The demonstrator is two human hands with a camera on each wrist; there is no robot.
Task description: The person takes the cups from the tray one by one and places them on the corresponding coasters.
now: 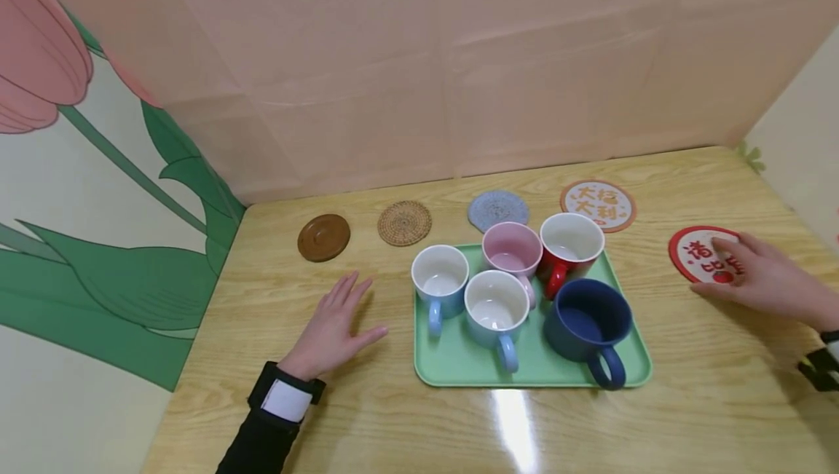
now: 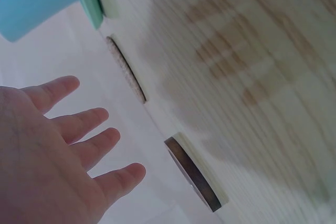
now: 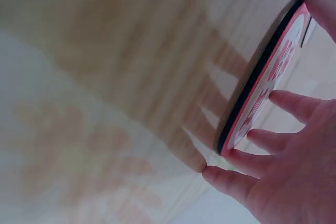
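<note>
A round red-rimmed coaster (image 1: 696,255) with red characters lies at the table's right. My right hand (image 1: 773,277) rests over it, fingers spread; in the right wrist view several fingertips (image 3: 278,97) touch its printed face, while the thumb reaches past the edge. My left hand (image 1: 331,332) hovers with fingers spread between the brown wooden coaster (image 1: 324,238) and a green tray (image 1: 452,378), holding nothing. On the tray stand several mugs: two light blue ones (image 1: 440,281) (image 1: 496,314), a pink one (image 1: 511,252), a red one (image 1: 570,248) and a dark blue one (image 1: 577,332).
Behind the tray lie a woven coaster (image 1: 404,223), a grey-blue coaster (image 1: 498,210) and an orange-rimmed white coaster (image 1: 619,204). A pink cloth wall (image 1: 426,59) rises at the table's back edge, with a tulip-patterned panel (image 1: 131,263) on the left.
</note>
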